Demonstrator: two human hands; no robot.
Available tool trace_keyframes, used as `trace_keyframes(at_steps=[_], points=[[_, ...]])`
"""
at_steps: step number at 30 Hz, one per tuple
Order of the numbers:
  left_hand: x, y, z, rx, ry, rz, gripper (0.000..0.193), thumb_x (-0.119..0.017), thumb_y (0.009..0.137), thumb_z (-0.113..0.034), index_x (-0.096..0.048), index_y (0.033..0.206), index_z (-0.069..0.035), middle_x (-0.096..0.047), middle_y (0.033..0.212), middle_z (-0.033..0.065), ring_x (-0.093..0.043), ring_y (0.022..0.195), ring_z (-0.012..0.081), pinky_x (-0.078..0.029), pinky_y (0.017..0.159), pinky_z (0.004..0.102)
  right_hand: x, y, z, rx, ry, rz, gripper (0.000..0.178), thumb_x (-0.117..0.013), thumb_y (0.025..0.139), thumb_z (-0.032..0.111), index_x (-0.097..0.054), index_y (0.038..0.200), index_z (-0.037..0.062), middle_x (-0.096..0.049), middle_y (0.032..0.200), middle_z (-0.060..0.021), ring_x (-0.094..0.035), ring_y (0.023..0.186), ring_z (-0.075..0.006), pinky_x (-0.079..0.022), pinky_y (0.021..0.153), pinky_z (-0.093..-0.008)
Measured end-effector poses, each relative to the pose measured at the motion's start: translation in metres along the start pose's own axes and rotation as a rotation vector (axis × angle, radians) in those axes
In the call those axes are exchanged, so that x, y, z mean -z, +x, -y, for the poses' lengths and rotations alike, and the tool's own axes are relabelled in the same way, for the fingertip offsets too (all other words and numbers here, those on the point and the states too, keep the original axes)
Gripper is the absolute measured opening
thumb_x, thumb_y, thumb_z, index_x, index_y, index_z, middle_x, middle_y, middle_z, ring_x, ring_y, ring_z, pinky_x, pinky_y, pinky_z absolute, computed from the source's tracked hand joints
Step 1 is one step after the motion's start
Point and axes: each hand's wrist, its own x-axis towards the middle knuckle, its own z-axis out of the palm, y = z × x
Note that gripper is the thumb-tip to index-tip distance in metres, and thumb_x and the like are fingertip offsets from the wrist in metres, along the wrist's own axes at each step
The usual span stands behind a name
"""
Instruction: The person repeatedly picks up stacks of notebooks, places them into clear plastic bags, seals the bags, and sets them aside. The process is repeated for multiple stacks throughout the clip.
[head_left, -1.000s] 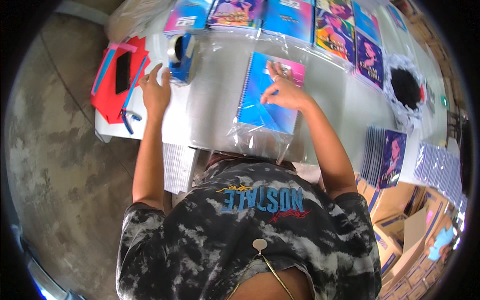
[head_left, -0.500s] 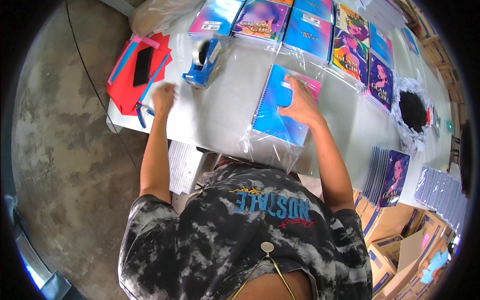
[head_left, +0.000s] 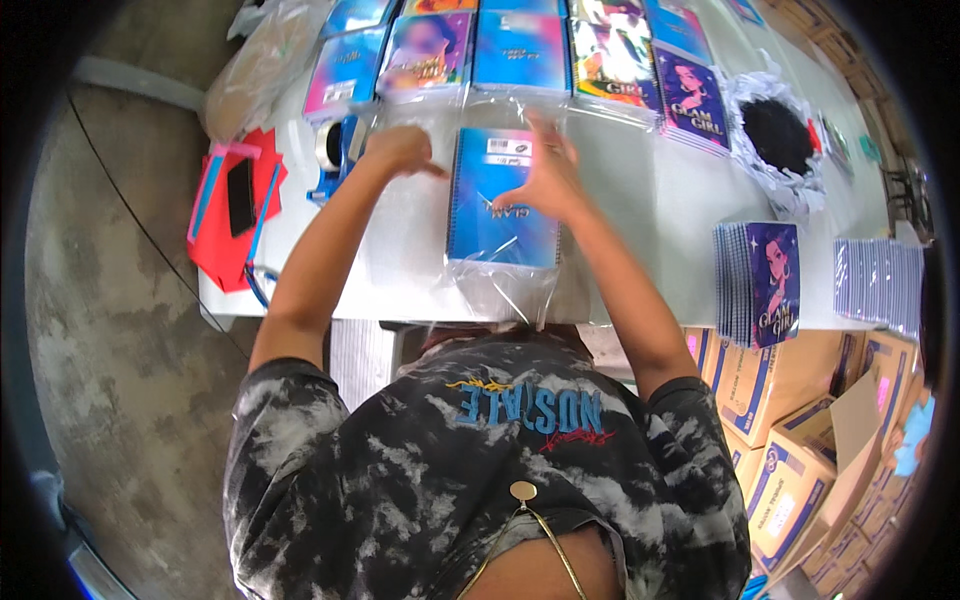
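Overhead view of a person at a white counter [head_left: 640, 215]. A blue spiral-bound notebook [head_left: 503, 200] lies flat at the centre of the counter inside a clear plastic sleeve [head_left: 505, 285], its long axis running away from the person, the spiral edge on the left and the loose end of the sleeve hanging over the near edge of the counter. The right hand [head_left: 545, 175] rests on the far right part of the notebook, fingers spread and apart, pressing on the cover rather than clamped on it. The left hand [head_left: 398, 150] hovers just beside the notebook's far left corner, fingers curled loosely inward; whether it pinches the film cannot be told. The right hand is thus the nearer one, already touching; the notebook lies to the right of the left hand. A blue tape dispenser [head_left: 335, 155] stands just left of the left hand. Beyond it lies a red folder [head_left: 215, 240] carrying a dark phone [head_left: 241, 196]. A row of wrapped notebooks [head_left: 520, 50] lines the far edge, and a stack of purple notebooks [head_left: 760, 280] stands at the right.
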Motion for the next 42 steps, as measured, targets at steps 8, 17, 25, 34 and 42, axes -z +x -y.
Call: trace_keyframes(at_steps=[8,17,25,34,42], points=[[-0.099,-0.042,-0.048,-0.359,-1.405,-0.575,0.070,-0.043,0.090,-0.049,-0.026,0.139,-0.002,-0.034,0.137,0.0184,-0.031,0.128,0.0278,-0.021,0.107,0.0364,0.005,-0.035,0.003,-0.102,1.059,-0.216,0.088,-0.071,0.072,0.044,-0.025,0.132,-0.0009,-0.030,0.133,-0.0192,-0.032,0.125,-0.0291,-0.024,0.104,-0.0396],[-0.082,-0.083,-0.066,-0.309,-0.910,-1.225,0.042,-0.049,0.091,-0.016,-0.042,0.129,0.000,-0.049,0.125,0.0199,-0.047,0.116,0.0322,-0.039,0.094,0.0334,0.049,-0.022,0.057,-0.041,0.893,-0.404,0.044,-0.062,0.080,0.016,-0.048,0.120,0.0019,-0.050,0.110,-0.0096,-0.049,0.099,-0.0176,-0.041,0.086,-0.0312],[-0.077,-0.106,-0.106,-0.107,-0.190,-1.243,0.038,-0.051,0.088,-0.031,-0.056,0.121,-0.011,-0.045,0.134,0.0044,-0.026,0.132,0.0246,-0.006,0.106,0.0460,0.053,-0.040,0.081,0.043,-0.249,-0.583,0.053,-0.055,0.086,0.022,-0.039,0.133,0.0045,-0.048,0.113,-0.0175,-0.047,0.105,-0.0293,-0.024,0.100,-0.0423],[-0.049,-0.125,-0.105,-0.464,-1.054,-0.889,0.073,-0.048,0.088,-0.040,-0.018,0.140,0.002,-0.040,0.135,0.0211,-0.038,0.125,0.0346,-0.020,0.104,0.0474,0.045,-0.045,0.076,0.471,-0.189,-0.373,0.047,-0.054,0.084,0.015,-0.045,0.130,0.0097,-0.054,0.120,-0.0053,-0.048,0.115,-0.0218,-0.027,0.100,-0.0391],[0.052,-0.083,-0.052,-0.519,-0.626,-0.666,0.040,-0.065,0.079,-0.017,-0.056,0.113,0.002,-0.062,0.106,0.0109,-0.058,0.097,0.0174,-0.045,0.083,0.0323,0.050,-0.041,0.079,0.500,-0.190,-0.379,0.036,-0.057,0.081,0.014,-0.057,0.117,0.0148,-0.056,0.118,0.0008,-0.049,0.113,-0.0175,-0.032,0.093,-0.0338]])
